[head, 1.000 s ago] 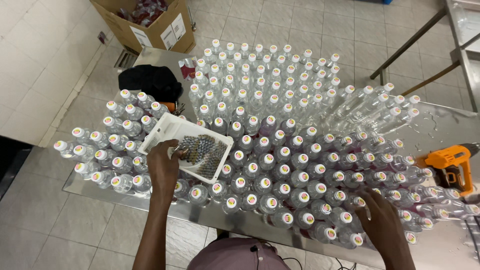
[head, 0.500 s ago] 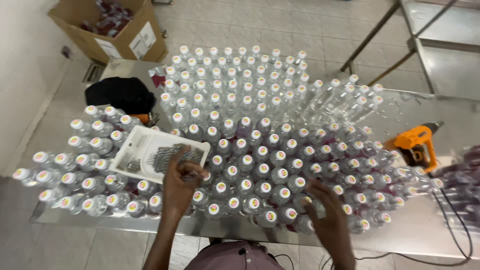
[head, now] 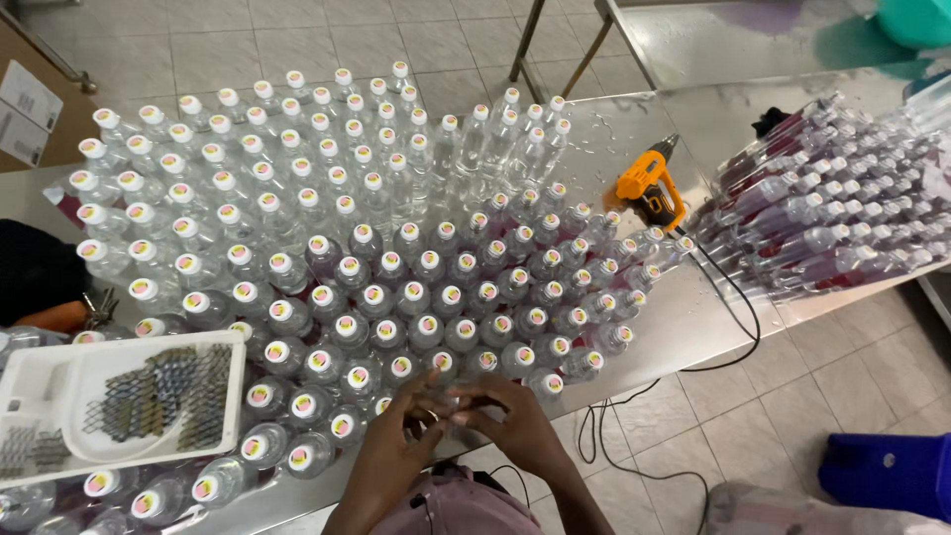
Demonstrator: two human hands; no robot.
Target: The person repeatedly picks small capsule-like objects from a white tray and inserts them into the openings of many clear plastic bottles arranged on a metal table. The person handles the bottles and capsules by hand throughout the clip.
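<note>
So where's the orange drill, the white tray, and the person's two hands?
orange drill (head: 649, 188), head view, on its orange body.
white tray (head: 59, 378), head view, on a bare part of its floor.
left hand (head: 396, 446), head view, back of the hand.
right hand (head: 510, 416), head view, back of the hand.

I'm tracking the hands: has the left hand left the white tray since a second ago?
Yes. The left hand has moved off the white tray, rightward along the table's near edge, and now meets the right hand at a bottle.
</note>
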